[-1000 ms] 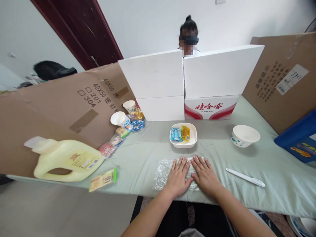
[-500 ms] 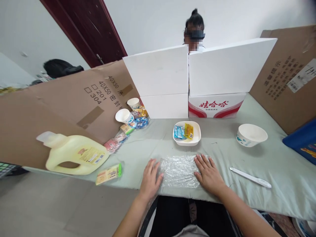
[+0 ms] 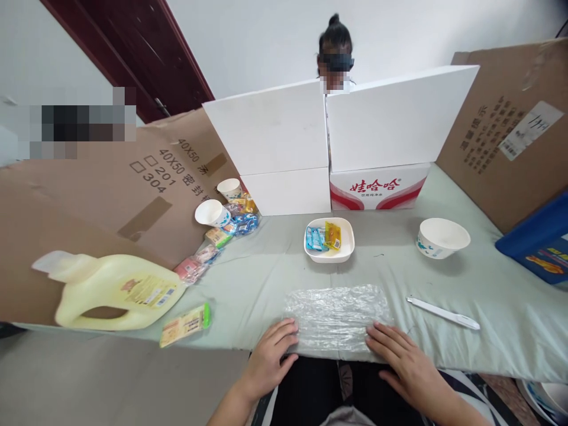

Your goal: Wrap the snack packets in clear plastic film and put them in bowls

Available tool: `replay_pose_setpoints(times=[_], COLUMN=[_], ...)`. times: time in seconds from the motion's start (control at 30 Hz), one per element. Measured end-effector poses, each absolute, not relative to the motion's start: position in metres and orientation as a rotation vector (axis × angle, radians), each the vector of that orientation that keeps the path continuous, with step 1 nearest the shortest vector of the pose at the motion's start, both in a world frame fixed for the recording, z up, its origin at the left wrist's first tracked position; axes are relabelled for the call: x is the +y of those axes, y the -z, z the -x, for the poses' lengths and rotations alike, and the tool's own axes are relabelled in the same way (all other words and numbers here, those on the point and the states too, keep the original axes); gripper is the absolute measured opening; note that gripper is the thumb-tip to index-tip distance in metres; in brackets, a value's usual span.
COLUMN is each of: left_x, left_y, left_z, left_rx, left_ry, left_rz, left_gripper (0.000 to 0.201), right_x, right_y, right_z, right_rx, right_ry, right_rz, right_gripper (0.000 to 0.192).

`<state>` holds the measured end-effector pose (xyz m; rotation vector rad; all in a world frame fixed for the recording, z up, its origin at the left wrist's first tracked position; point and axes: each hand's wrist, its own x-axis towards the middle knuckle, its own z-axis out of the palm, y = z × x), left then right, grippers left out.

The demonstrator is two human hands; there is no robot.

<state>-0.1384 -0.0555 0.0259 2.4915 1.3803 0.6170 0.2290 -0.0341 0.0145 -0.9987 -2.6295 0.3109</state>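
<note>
A sheet of clear plastic wrap (image 3: 336, 316) lies flat on the pale green table cloth (image 3: 248, 284), close to the near edge. My left hand (image 3: 267, 360) rests at the sheet's near left corner, fingers spread and touching its edge. At the near right corner lies my right hand (image 3: 402, 365), fingers apart on the table edge. Neither hand holds anything. Behind the sheet stands a small white dish (image 3: 329, 241) with blue and yellow snack packets in it.
A white paper bowl (image 3: 442, 238) and a white pen-like tool (image 3: 442, 313) are to the right. At left lie a yellow jug (image 3: 113, 291), a snack bar (image 3: 185, 324), paper cups (image 3: 213, 213) and loose packets. White boxes (image 3: 337, 139) and cardboard walls ring the table; a person sits behind.
My hands slid apart from the middle of the plastic wrap to its sides, then back toward me to the near corners, leaving the sheet spread flat.
</note>
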Motion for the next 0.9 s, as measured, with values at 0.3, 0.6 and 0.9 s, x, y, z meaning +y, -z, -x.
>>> replay_pose_setpoints(times=[0.3, 0.6, 0.9], left_x=[-0.047, 0.005, 0.01], left_y=[-0.038, -0.029, -0.02], left_z=[0.132, 0.104, 0.094], left_rx=[1.442, 1.969, 2.099], left_ry=[-0.729, -0.461, -0.356], left_rz=[-2.191, -2.047, -2.052], left_gripper=[0.015, 0.015, 0.011], right_x=[-0.039, 0.014, 0.022], right_y=[-0.034, -0.022, -0.009], right_z=[-0.224, -0.215, -0.201], right_rx=[-2.36, -2.074, -2.172], right_ry=[-0.609, -0.53, -0.2], right_rz=[1.137, 1.77, 1.986], right_gripper=[0.019, 0.027, 0.027])
